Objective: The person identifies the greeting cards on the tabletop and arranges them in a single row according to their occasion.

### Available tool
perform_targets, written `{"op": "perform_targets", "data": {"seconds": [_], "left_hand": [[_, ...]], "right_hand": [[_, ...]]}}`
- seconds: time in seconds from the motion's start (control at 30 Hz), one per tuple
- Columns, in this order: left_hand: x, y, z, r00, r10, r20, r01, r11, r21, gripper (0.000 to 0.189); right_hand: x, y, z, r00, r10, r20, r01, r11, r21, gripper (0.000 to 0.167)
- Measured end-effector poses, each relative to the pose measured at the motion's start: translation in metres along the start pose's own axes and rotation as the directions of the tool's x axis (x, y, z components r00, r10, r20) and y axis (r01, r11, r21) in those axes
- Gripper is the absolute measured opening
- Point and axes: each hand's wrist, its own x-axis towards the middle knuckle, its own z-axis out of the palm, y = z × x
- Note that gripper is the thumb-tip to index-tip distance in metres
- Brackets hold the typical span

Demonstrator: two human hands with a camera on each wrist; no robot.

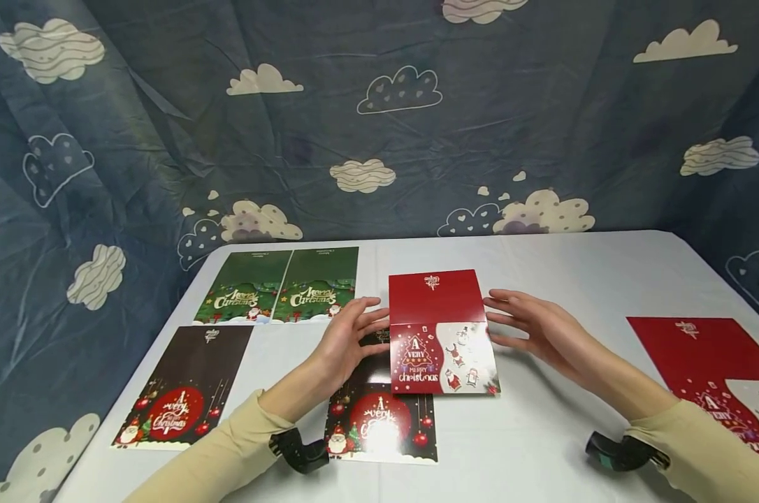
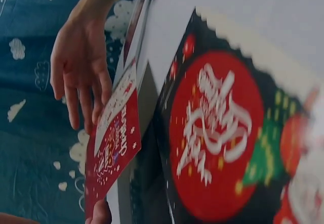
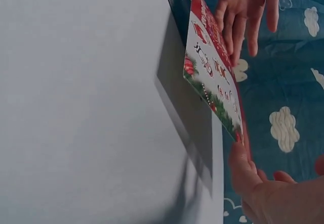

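Note:
A red folded Christmas card [image 1: 442, 335] is raised above the white table, its shadow falling below it in the right wrist view. My left hand [image 1: 348, 339] is at its left edge, fingers mostly straight and spread. At the opposite edge, my right hand [image 1: 539, 332] touches the card with extended fingertips. In the right wrist view, the right thumb [image 3: 243, 168] lies against the card's edge. A black Christmas card [image 1: 379, 426] lies partly hidden under the red card and beside my left hand.
Two green Christmas cards [image 1: 241, 290] lie side by side at the back left. Another black card [image 1: 181, 388] is at the front left. On the far right lies a second red card [image 1: 700, 349], partly covered by my right sleeve. A cloud-patterned cloth [image 1: 379, 154] hangs behind the table.

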Motion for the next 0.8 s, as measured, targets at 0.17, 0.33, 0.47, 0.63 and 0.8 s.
{"op": "perform_targets", "data": {"seconds": [0.17,0.33,0.47,0.63,0.8], "left_hand": [[0.018,0.009,-0.015,1.0,-0.016,-0.024,0.016,1.0,0.002,0.05],[0.036,0.015,-0.028,0.999,-0.007,-0.034,0.008,1.0,0.015,0.053],[0.048,0.018,-0.036,0.999,-0.013,-0.045,0.015,0.999,0.052,0.055],[0.064,0.026,-0.048,0.996,-0.05,-0.072,0.054,0.996,0.069,0.056],[0.079,0.032,-0.057,0.993,-0.092,-0.08,0.098,0.992,0.075,0.057]], "right_hand": [[0.026,-0.003,0.004,1.0,-0.006,0.003,0.006,1.0,0.016,0.06],[0.052,-0.008,0.006,1.0,0.002,0.017,-0.003,0.999,0.053,0.057],[0.071,-0.01,0.006,0.999,0.015,0.04,-0.018,0.995,0.093,0.056],[0.095,-0.011,0.007,0.998,0.03,0.063,-0.038,0.992,0.12,0.055],[0.115,-0.01,0.008,0.998,0.051,0.044,-0.056,0.991,0.118,0.054]]}}
